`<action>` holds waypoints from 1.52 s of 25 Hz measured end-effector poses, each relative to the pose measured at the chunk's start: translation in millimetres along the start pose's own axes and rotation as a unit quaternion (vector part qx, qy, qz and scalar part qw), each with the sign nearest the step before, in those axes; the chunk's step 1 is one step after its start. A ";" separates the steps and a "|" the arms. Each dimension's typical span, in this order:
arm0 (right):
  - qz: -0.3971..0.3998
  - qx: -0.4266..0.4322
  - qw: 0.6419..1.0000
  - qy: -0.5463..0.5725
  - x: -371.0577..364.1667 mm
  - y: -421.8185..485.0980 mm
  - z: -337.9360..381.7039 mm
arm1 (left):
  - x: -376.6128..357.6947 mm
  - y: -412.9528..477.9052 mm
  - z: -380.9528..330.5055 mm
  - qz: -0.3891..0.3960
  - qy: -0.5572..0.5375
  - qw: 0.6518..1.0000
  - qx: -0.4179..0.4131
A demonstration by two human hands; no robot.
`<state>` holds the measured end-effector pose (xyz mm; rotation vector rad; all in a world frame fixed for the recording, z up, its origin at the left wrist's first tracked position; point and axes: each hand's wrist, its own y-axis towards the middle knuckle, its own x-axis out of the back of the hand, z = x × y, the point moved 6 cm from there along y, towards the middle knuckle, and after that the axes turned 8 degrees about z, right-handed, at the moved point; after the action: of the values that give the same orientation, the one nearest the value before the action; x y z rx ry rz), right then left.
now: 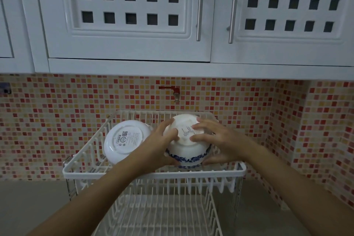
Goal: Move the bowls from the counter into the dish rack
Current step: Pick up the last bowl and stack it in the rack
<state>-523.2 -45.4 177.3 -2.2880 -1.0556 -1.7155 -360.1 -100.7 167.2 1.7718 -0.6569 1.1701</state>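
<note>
Upper tier of the dish rack [153,175]: left half taken by a white bowl [125,140] tilted on its edge; right half filled by the blue-patterned bowl [188,151], with the left hand [160,143] and right hand [216,138] on it. Little gap shows between the two bowls. Lower tier [162,212] is bare wire, open from the front. Overhead cabinets [130,48] limit headroom above the rack. Desk [28,203] to the left is bare.

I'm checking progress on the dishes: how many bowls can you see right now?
2. A plain white bowl leans in the dish rack's upper tier, left; a blue-patterned bowl sits upside down beside it, held by both hands. The counter isn't fully visible.
</note>
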 end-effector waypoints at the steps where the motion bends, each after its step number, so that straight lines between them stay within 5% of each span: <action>1: 0.000 -0.003 1.000 0.000 0.4 0.8 0.8 | -1.4 0.4 1.4 -0.002 0.004 1.000 -0.004; 14: 0.119 -0.140 0.981 0.063 -17.2 4.4 -13.2 | -20.5 6.8 4.1 0.017 0.134 0.989 -0.052; 31: 0.144 -0.183 0.972 0.041 10.9 -9.6 1.0 | 2.6 -7.1 -10.6 0.062 0.083 0.995 -0.002; 38: 0.084 -0.246 0.962 0.080 56.3 -10.2 60.0 | 44.2 -54.3 -18.9 0.100 0.063 0.991 0.068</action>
<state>-473.2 16.1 201.5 -2.3509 -0.4202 -2.2357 -306.7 -57.0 189.5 1.7568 -0.7051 1.4808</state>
